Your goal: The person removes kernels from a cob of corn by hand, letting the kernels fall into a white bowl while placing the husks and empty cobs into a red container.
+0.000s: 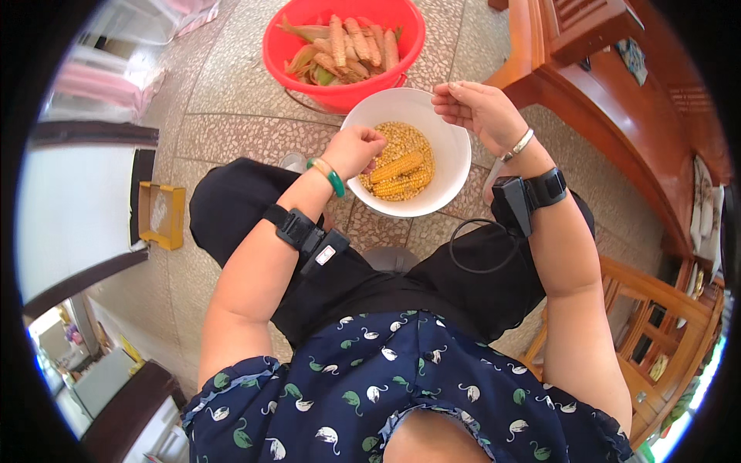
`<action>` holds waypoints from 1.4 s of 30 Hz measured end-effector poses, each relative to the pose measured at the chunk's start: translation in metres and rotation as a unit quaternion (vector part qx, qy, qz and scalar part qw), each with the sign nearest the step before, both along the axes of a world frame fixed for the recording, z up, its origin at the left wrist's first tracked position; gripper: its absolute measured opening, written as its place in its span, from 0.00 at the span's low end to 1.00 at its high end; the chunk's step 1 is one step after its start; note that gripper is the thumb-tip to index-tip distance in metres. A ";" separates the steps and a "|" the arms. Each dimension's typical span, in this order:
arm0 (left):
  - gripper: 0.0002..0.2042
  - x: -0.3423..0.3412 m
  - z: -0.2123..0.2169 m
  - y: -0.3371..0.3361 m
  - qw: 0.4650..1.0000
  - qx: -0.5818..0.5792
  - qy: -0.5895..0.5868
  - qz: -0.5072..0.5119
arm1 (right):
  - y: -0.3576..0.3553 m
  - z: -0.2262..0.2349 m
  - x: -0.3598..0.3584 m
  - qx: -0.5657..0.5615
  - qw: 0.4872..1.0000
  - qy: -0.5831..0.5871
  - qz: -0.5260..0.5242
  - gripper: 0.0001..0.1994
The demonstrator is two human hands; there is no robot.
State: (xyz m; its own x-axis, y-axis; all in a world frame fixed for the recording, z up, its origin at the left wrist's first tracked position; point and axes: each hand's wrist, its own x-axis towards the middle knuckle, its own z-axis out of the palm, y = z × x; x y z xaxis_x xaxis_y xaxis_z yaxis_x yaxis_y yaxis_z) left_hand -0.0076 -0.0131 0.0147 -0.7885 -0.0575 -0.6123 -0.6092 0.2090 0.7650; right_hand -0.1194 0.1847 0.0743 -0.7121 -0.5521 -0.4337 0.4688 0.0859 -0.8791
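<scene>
A white bucket (457, 163) stands on the floor between my knees. Loose yellow corn kernels (407, 133) cover its bottom, and two corn cobs (397, 167) with kernels on them lie on top. My left hand (355, 150) is over the bucket's left rim, its fingers curled together; whether something small is in them is hidden. Above the right rim my right hand (478, 110) is raised with the palm turned inward. Its fingers are loosely bent and apart from the thumb, and nothing shows in it.
Just beyond the white bucket stands a red bucket (274, 48) holding several stripped cobs (355, 42) and husks. Wooden furniture (610, 116) lines the right side, with a wooden chair (656, 324) nearer. A small yellow box (171, 217) sits on the floor at left.
</scene>
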 end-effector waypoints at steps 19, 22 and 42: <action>0.11 -0.087 -0.224 0.080 0.622 -0.329 0.055 -0.709 | 0.069 0.046 -0.014 -0.186 0.960 0.043 -0.204 0.12; 0.13 -0.075 -0.253 0.090 0.545 -0.268 0.054 -0.793 | 0.084 0.046 -0.015 -0.176 0.964 0.042 -0.197 0.13; 0.22 -0.057 -0.247 0.139 0.784 -0.326 -0.111 -0.516 | 0.102 0.046 -0.008 -0.193 0.952 0.024 -0.235 0.13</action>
